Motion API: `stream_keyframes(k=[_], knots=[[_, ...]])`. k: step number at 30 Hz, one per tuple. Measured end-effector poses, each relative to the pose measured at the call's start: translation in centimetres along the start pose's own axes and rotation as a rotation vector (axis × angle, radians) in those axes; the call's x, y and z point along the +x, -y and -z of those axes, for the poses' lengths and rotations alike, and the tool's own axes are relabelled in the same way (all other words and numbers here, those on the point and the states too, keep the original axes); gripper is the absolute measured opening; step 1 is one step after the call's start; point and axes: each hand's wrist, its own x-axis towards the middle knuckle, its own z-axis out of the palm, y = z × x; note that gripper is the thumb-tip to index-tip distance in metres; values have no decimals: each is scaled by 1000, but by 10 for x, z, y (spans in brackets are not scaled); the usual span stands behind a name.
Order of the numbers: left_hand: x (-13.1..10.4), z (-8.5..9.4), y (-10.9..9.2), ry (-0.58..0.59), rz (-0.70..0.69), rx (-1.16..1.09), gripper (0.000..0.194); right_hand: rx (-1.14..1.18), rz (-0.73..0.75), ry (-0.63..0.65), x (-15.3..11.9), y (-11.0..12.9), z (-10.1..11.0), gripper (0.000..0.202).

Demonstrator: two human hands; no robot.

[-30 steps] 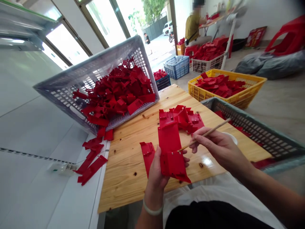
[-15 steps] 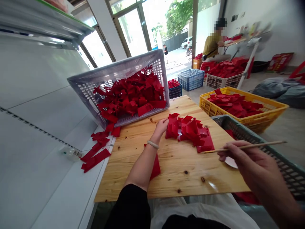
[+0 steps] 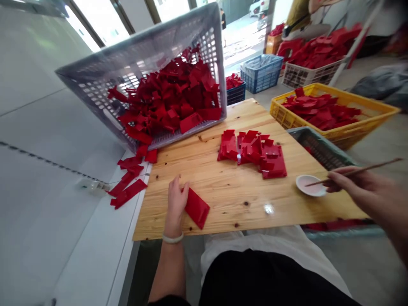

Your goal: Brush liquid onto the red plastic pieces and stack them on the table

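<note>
On the near left of the wooden table lies a flat red rectangular piece. My left hand, with a pale bangle at the wrist, rests at its left edge. Its fingers are apart and the thumb touches or nearly touches the piece. My right hand grips a thin wooden stick, whose tip reaches into a small white dish of pinkish liquid. Farther back, several red plastic pieces with raised flaps form a row.
A tilted grey crate full of red pieces stands at the table's back left. Loose red pieces lie on the white ledge. To the right are a yellow crate and a dark green crate. Another person sits farther back.
My left hand has left the row of pieces and come back to the single flat piece. The stick's tip has moved from the row's right end into the dish. The view has tilted down.
</note>
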Motion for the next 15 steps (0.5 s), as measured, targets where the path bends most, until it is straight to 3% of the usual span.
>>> stream_keyframes(k=[3,7,9,11,13,15], knots=[[0,-10,1,109,-10,-124,66,-164,-13,-108,-6,15,-13,33],[-1,-11,-9,279,-89,-215,67,-309,-28,-118,-1,7,-16,44],[-5,1,-11,219,-99,-54,56,-367,-33,-119,0,1,-15,41],[-11,18,-10,170,-50,269,50,-409,-33,-114,0,-1,-14,36],[-19,31,-8,251,32,567,57,-431,-31,-106,-1,-1,-13,33],[-27,35,-6,364,114,699,62,-440,-30,-92,-1,0,-12,30]])
